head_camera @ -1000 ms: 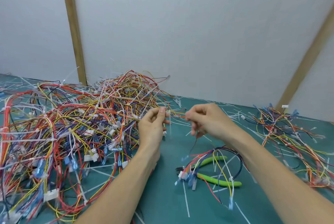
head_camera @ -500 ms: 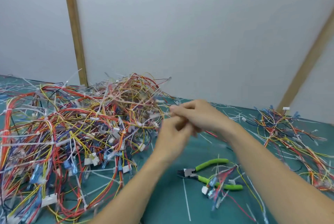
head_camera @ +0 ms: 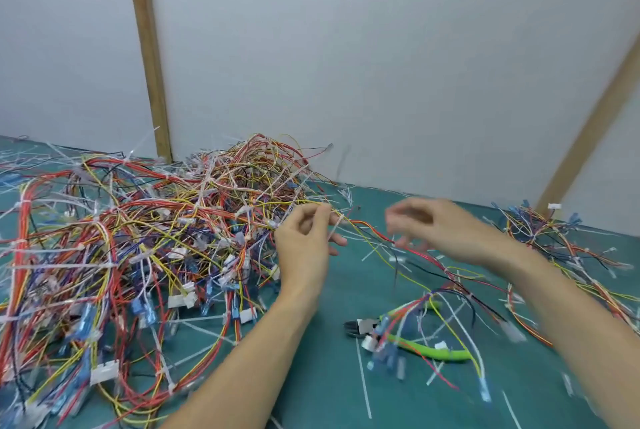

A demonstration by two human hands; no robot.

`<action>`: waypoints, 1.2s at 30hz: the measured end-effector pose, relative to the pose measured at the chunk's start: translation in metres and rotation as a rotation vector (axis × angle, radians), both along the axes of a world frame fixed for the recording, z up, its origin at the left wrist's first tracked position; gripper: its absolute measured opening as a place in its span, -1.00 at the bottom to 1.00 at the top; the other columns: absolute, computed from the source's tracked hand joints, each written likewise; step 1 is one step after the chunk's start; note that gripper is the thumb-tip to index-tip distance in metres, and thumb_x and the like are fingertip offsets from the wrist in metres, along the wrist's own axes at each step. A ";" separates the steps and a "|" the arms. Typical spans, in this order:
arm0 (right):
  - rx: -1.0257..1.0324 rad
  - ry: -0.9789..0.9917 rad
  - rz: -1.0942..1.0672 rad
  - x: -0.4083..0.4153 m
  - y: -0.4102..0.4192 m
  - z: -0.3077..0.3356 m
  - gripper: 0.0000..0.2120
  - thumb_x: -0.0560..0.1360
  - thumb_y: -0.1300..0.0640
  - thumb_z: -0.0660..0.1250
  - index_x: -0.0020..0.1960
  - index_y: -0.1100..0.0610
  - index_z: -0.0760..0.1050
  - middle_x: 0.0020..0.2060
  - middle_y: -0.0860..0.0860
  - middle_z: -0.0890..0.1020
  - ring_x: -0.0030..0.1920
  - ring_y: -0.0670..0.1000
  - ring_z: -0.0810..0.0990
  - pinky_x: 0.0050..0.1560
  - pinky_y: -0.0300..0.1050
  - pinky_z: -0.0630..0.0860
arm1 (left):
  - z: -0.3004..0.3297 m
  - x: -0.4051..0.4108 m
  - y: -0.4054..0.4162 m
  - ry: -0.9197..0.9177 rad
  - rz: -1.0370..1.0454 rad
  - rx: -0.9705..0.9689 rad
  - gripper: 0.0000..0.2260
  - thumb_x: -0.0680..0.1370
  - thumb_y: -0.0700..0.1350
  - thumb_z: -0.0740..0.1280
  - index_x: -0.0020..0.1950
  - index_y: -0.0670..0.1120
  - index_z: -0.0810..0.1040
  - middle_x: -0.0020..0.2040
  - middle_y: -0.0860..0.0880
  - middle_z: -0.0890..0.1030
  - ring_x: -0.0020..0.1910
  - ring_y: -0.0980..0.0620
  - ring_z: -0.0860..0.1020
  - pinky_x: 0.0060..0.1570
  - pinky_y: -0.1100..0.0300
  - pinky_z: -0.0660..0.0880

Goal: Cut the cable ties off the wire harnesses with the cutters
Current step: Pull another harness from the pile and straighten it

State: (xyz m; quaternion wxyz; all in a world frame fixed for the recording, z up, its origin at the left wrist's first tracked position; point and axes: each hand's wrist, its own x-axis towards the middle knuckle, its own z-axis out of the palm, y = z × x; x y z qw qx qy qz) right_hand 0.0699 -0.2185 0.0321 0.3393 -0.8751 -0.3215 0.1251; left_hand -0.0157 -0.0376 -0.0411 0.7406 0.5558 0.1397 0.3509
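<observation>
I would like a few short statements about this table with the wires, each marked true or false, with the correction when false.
1. The cutters lie on the green mat, in neither hand. True.
2. The big pile of wires is on the person's right. False: it is on the left; only a smaller bunch lies on the right.
3. The left hand pinches a wire at the edge of the pile. True.
4. The cutters have red handles. False: they are green.
5. The right hand is sharp in the picture. False: it is blurred, so its grip cannot be judged.
</observation>
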 end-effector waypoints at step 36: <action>0.429 1.014 -0.003 -0.037 -0.058 -0.059 -0.58 0.52 -0.17 0.26 -0.27 0.14 0.60 -0.51 -0.05 0.26 -0.66 -0.17 0.16 -0.67 -0.35 0.11 | -0.010 -0.008 -0.043 0.171 -0.598 0.407 -0.82 0.62 -0.02 0.36 -0.12 -0.07 0.64 -0.24 -0.05 0.68 -0.46 0.01 0.48 -0.47 0.22 0.33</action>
